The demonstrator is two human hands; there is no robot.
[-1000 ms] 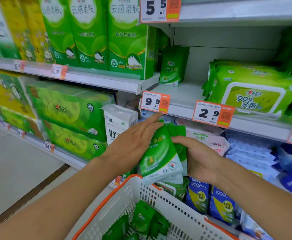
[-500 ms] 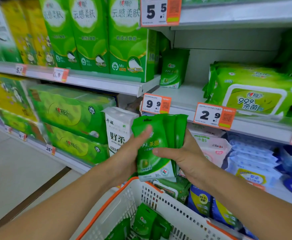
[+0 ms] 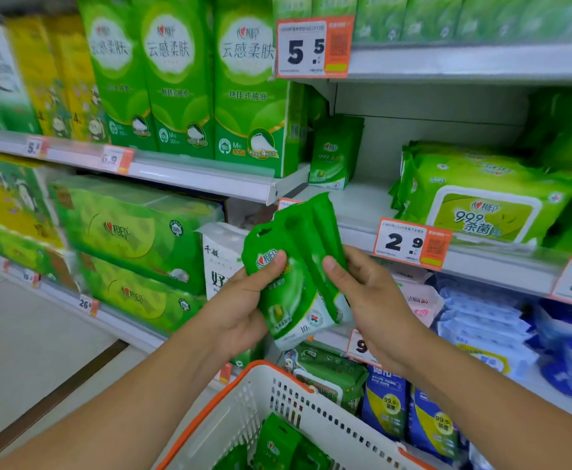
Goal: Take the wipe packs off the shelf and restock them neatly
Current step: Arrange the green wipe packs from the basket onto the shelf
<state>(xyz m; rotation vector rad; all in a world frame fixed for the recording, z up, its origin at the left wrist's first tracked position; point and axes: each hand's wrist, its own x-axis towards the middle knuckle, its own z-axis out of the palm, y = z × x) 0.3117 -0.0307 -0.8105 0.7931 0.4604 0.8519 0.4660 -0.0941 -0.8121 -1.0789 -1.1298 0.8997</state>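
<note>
A bundle of small green wipe packs (image 3: 298, 262) is held upright between both hands, in front of the shelf edge. My left hand (image 3: 244, 300) grips the front pack from the left, thumb on its face. My right hand (image 3: 362, 293) grips the bundle from the right, thumb on the packs. More small green wipe packs (image 3: 335, 154) stand upright at the left back of the white shelf (image 3: 366, 205). Further green packs (image 3: 278, 446) lie in the white basket (image 3: 250, 401) with an orange rim below my arms.
Large green wipe packs (image 3: 481, 195) fill the right of the same shelf. Tall green tissue boxes (image 3: 250, 96) stand on the shelf to the left. Price tags (image 3: 410, 242) line the shelf edge. Blue and white packs (image 3: 481, 320) lie on the shelf below.
The bundle of packs has risen from just above the basket toward the shelf edge. My left hand went from lying flat on top of it to gripping its side.
</note>
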